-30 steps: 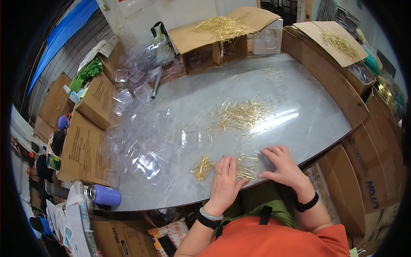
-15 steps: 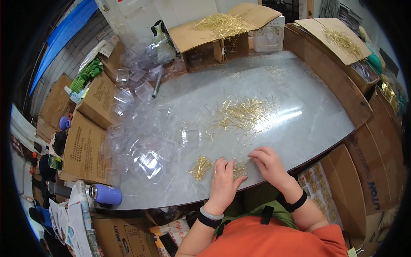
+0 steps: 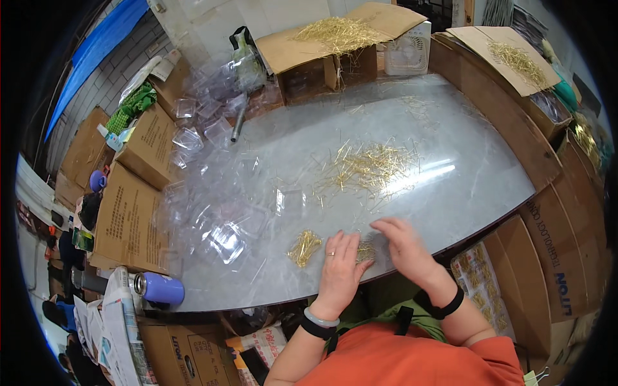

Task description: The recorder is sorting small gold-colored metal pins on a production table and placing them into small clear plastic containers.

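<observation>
My left hand (image 3: 339, 270) lies at the near edge of the grey table, fingers stretched forward and thumb apart. Between its fingers and thumb sits a small bunch of thin gold-coloured metal pins (image 3: 365, 251), partly hidden by the hand. Just right of that bunch, my right hand (image 3: 410, 252) is held with its fingers extended and slightly bent, and I see nothing in it. A second neat bunch of gold pins (image 3: 304, 249) rests left of my left hand. Farther out lies a loose, scattered heap of the same pins (image 3: 373, 168).
Clear plastic boxes (image 3: 225, 235) are heaped across the table's left side. A purple flask (image 3: 161, 289) lies at the near left corner. Cardboard boxes (image 3: 129, 222) line the left edge. At the back, a cardboard shelf (image 3: 283, 55) carries more pins beside a white fan (image 3: 407, 51).
My right hand has shifted slightly, its fingers lifting a little away from the small bunch. My left hand stays beside the bunch, with its fingers flatter. The view has shifted slightly.
</observation>
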Action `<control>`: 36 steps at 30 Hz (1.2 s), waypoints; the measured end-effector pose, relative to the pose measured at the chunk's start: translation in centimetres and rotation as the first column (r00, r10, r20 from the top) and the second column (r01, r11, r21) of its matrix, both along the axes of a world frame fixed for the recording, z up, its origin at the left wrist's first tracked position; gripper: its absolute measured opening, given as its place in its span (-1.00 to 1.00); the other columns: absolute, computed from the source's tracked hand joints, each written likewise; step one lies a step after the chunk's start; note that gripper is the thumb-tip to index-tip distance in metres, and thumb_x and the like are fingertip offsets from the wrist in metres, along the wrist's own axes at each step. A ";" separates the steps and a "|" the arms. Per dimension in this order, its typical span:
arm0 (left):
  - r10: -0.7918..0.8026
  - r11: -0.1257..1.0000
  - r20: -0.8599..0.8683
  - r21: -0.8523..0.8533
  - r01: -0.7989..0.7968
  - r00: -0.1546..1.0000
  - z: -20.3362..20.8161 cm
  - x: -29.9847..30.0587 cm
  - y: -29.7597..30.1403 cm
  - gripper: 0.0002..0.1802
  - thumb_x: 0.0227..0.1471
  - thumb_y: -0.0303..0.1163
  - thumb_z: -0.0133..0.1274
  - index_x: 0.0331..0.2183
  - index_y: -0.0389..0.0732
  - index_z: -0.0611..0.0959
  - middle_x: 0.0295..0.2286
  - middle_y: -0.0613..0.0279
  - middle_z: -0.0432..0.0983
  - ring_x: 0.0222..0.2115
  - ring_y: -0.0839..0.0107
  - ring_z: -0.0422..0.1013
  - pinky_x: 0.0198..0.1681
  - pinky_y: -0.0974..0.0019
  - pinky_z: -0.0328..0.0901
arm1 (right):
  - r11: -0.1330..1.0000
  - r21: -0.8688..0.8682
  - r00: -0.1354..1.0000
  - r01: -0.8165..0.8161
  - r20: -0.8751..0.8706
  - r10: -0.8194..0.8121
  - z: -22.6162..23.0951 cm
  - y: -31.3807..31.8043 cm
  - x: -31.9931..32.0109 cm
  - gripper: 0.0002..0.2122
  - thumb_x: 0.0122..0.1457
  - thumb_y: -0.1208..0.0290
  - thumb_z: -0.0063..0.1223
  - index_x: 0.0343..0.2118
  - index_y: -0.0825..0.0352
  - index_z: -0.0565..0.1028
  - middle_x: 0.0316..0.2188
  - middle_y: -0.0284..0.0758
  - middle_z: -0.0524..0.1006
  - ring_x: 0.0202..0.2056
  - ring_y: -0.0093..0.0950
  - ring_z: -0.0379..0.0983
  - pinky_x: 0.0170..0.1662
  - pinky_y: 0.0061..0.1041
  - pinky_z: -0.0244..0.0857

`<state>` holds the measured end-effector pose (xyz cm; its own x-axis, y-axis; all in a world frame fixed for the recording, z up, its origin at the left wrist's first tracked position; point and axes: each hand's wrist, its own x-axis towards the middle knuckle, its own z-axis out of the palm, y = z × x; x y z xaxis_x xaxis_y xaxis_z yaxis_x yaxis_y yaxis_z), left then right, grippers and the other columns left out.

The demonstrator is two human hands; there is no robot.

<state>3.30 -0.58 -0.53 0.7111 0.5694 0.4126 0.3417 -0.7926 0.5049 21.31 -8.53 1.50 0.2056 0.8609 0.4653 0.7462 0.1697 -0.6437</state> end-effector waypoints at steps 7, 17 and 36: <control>-0.091 0.996 -0.018 0.023 0.092 0.996 0.3 -0.1 0.1 -0.33 0.08 -0.34 0.25 0.19 -0.27 0.44 0.06 -0.01 0.45 0.19 -0.09 0.26 0.31 -0.16 0.10 | 0.981 -0.188 0.987 0.038 0.161 -0.008 1.5 -1.6 1.4 -0.57 0.02 0.50 0.26 0.01 0.33 0.53 -0.06 -0.18 0.51 0.00 -0.13 0.37 0.09 -0.24 0.28; -0.119 0.993 -0.008 -0.014 0.119 0.993 0.2 0.0 0.1 -0.28 0.10 -0.33 0.24 0.23 -0.29 0.36 0.09 -0.10 0.38 0.21 -0.12 0.24 0.32 -0.15 0.10 | 0.919 -0.201 0.923 -0.339 0.116 0.366 0.0 -0.1 3.6 -0.75 0.07 0.47 0.27 -0.15 0.30 0.62 -0.10 -0.31 0.56 -0.10 -0.19 0.47 -0.02 -0.29 0.38; -0.146 0.947 0.141 -0.265 0.179 0.979 0.6 -1.2 0.5 0.39 -0.23 -0.06 0.52 0.38 -0.32 -0.01 0.27 -0.22 0.08 0.28 -0.20 0.12 0.34 0.00 0.12 | 0.957 -0.164 0.953 -0.239 0.148 0.263 0.2 -0.5 -0.6 -0.36 0.17 0.25 0.22 0.26 0.43 0.29 0.28 -0.04 0.31 0.30 -0.07 0.21 0.36 -0.13 0.05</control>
